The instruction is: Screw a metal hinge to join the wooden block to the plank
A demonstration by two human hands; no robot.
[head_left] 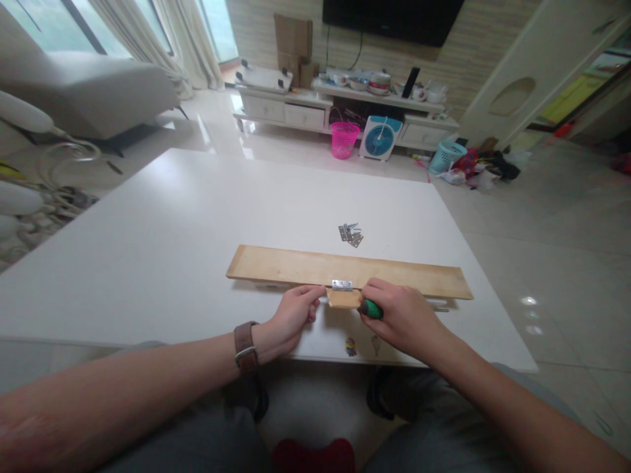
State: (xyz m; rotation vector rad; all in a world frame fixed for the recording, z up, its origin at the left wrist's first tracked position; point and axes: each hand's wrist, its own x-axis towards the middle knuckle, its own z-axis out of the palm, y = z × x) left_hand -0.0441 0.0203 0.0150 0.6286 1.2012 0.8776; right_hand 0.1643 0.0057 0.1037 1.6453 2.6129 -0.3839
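A long wooden board (296, 263) lies across the white table in front of me. A metal hinge (342, 285) sits at its near edge, where a small wooden block (344, 299) meets it. My left hand (296, 314), with a brown watch strap at the wrist, is closed, thumb and index finger pinching the block's left end beside the hinge. My right hand (398, 315) is closed around a screwdriver with a green and black handle (371, 309), its fingertips against the block's right end. The screwdriver's shaft and tip are hidden.
Several loose hinges and screws (351, 234) lie beyond the board on the white table (197, 217). Small stickers (350, 347) are near its front edge. Farther off, a pink basket (344, 139) and a blue fan (379, 138) stand before a low cabinet (305, 117).
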